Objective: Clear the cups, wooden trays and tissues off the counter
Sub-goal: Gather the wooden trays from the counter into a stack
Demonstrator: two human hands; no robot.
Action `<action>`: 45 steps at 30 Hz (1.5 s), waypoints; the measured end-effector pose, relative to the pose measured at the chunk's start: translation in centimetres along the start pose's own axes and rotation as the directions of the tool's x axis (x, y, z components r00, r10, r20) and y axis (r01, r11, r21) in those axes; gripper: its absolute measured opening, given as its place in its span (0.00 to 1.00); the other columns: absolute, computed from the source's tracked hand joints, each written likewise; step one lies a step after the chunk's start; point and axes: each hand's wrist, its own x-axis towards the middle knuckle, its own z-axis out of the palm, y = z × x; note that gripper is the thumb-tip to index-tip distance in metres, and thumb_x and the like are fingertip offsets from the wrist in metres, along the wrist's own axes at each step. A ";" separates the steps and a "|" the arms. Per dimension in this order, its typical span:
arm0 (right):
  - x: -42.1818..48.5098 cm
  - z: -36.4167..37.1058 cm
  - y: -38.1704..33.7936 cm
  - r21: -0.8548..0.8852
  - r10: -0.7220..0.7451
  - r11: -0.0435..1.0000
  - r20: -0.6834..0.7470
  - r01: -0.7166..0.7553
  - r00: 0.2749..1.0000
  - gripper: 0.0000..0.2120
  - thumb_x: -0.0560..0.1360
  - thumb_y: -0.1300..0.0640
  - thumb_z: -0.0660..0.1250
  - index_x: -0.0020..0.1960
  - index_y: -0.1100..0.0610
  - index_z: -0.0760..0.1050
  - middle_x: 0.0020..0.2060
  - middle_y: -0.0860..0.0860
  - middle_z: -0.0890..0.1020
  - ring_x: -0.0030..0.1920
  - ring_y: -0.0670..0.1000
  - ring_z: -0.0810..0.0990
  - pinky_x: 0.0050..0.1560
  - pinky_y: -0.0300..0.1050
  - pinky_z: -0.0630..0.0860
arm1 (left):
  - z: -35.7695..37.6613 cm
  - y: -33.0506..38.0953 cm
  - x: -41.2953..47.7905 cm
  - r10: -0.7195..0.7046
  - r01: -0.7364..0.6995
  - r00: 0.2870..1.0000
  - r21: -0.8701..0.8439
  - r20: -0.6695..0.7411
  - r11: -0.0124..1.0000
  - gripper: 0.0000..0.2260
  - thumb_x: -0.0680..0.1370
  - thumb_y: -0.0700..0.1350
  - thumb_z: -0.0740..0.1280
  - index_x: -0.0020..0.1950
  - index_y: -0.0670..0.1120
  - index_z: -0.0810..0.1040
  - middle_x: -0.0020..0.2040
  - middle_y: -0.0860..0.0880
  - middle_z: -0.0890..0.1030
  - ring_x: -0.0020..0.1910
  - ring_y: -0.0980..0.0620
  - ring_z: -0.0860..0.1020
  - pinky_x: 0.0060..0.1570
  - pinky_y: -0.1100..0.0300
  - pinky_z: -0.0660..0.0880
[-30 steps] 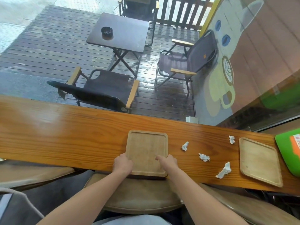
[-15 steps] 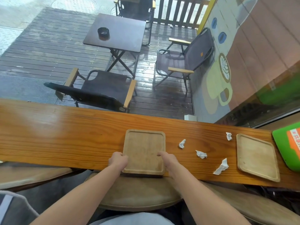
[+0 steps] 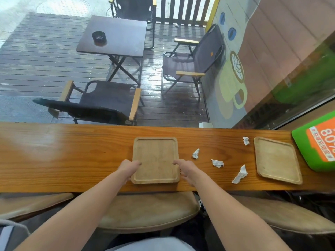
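Both hands grip a wooden tray at the lower middle of the frame.

The left hand point(image 3: 128, 168) is curled over the left edge of the near tray point(image 3: 155, 159), thumb on its rim, and the right hand point(image 3: 184, 168) is closed the same way on the right edge; the tray lies flat on the desk point(image 3: 63, 156) close to its front edge. To the right of it four crumpled tissues lie apart on the wood: one point(image 3: 196, 153) just beside the tray, one point(image 3: 217, 163) further right, one point(image 3: 240, 174) lower near the front edge, one point(image 3: 245, 140) higher up. A second tray point(image 3: 277, 159) sits skewed at the right, beside a green box point(image 3: 319, 140) at the frame's right edge.
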 end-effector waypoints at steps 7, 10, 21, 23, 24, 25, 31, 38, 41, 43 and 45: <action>-2.4 -1.3 0.8 -0.335 -0.026 0.942 -0.095 -0.007 0.995 0.26 0.78 0.51 0.66 0.71 0.62 0.67 0.65 0.57 0.75 0.62 0.56 0.76 0.58 0.48 0.76 | 1.5 2.3 -2.7 0.331 -0.263 0.942 0.498 -0.052 0.827 0.14 0.79 0.48 0.64 0.61 0.43 0.75 0.47 0.47 0.80 0.43 0.49 0.79 0.35 0.57 0.76; -3.8 -3.6 -0.1 -0.502 -0.194 0.861 -0.179 0.080 0.964 0.16 0.77 0.50 0.64 0.59 0.59 0.75 0.51 0.54 0.78 0.42 0.50 0.77 0.38 0.42 0.74 | 4.5 6.1 -4.1 0.422 -0.377 0.905 0.566 0.055 0.733 0.13 0.80 0.49 0.65 0.60 0.42 0.77 0.50 0.46 0.81 0.47 0.48 0.80 0.45 0.54 0.80; -6.9 -21.6 3.0 -0.487 -0.240 0.873 -0.427 0.002 0.872 0.12 0.78 0.48 0.60 0.41 0.54 0.73 0.43 0.53 0.77 0.43 0.55 0.76 0.38 0.45 0.71 | 25.3 15.0 -10.9 0.530 -0.636 0.730 0.714 0.432 0.293 0.05 0.75 0.50 0.65 0.45 0.49 0.76 0.41 0.50 0.80 0.38 0.50 0.79 0.41 0.53 0.82; -7.4 -25.7 4.3 -0.455 -0.209 0.890 -0.450 -0.021 0.868 0.12 0.78 0.47 0.60 0.43 0.54 0.73 0.44 0.54 0.76 0.44 0.55 0.76 0.40 0.47 0.71 | 29.7 16.0 -12.0 0.511 -0.660 0.714 0.703 0.479 0.264 0.04 0.75 0.49 0.67 0.44 0.49 0.77 0.40 0.50 0.81 0.37 0.51 0.80 0.39 0.54 0.83; -7.5 -27.8 4.9 -0.438 -0.193 0.898 -0.458 -0.031 0.868 0.11 0.78 0.48 0.61 0.44 0.55 0.74 0.45 0.55 0.77 0.45 0.56 0.76 0.43 0.48 0.72 | 31.8 16.5 -12.5 0.492 -0.673 0.709 0.694 0.506 0.256 0.04 0.75 0.49 0.67 0.42 0.49 0.78 0.39 0.50 0.81 0.37 0.51 0.80 0.38 0.54 0.83; -7.4 -29.8 5.5 -0.427 -0.179 0.903 -0.467 -0.044 0.866 0.11 0.78 0.49 0.61 0.41 0.54 0.74 0.45 0.55 0.77 0.45 0.57 0.76 0.44 0.49 0.73 | 33.8 16.8 -13.0 0.466 -0.685 0.706 0.681 0.533 0.259 0.05 0.75 0.49 0.66 0.42 0.49 0.78 0.39 0.51 0.81 0.37 0.51 0.81 0.37 0.55 0.83; -5.7 -40.0 8.1 -0.371 -0.117 0.924 -0.512 -0.096 0.851 0.10 0.77 0.52 0.60 0.38 0.53 0.71 0.43 0.55 0.75 0.43 0.57 0.73 0.42 0.45 0.69 | 43.3 18.4 -15.1 0.362 -0.720 0.692 0.629 0.624 0.294 0.05 0.75 0.52 0.65 0.43 0.52 0.77 0.41 0.52 0.81 0.39 0.52 0.80 0.35 0.58 0.79; -2.1 -45.4 8.7 -0.395 -0.095 0.911 -0.485 -0.120 0.869 0.10 0.78 0.51 0.62 0.47 0.56 0.77 0.52 0.58 0.81 0.50 0.60 0.80 0.43 0.48 0.75 | 47.9 19.7 -13.8 0.371 -0.646 0.761 0.672 0.532 0.361 0.08 0.76 0.47 0.64 0.53 0.47 0.77 0.46 0.48 0.81 0.45 0.48 0.80 0.48 0.49 0.82; -0.6 -46.7 8.3 -0.379 -0.129 0.921 -0.519 -0.092 0.845 0.14 0.78 0.53 0.62 0.57 0.59 0.79 0.57 0.58 0.80 0.55 0.61 0.79 0.45 0.48 0.75 | 48.8 20.3 -12.7 0.410 -0.607 0.791 0.669 0.455 0.429 0.11 0.77 0.47 0.64 0.57 0.45 0.75 0.50 0.46 0.80 0.48 0.47 0.79 0.51 0.48 0.81; 0.4 -47.4 8.3 -0.348 -0.136 0.933 -0.573 -0.090 0.808 0.17 0.79 0.53 0.62 0.64 0.60 0.74 0.62 0.57 0.76 0.60 0.60 0.77 0.52 0.52 0.77 | 49.3 20.4 -12.1 0.452 -0.593 0.799 0.639 0.396 0.489 0.14 0.78 0.46 0.64 0.62 0.43 0.72 0.57 0.44 0.77 0.54 0.44 0.77 0.56 0.47 0.78; 1.4 -47.9 8.6 -0.314 -0.114 0.943 -0.613 -0.108 0.782 0.22 0.80 0.53 0.62 0.71 0.61 0.68 0.69 0.57 0.70 0.66 0.59 0.72 0.62 0.55 0.75 | 49.9 20.4 -11.6 0.475 -0.566 0.817 0.613 0.327 0.552 0.17 0.78 0.45 0.65 0.65 0.41 0.69 0.61 0.41 0.74 0.58 0.41 0.75 0.57 0.47 0.76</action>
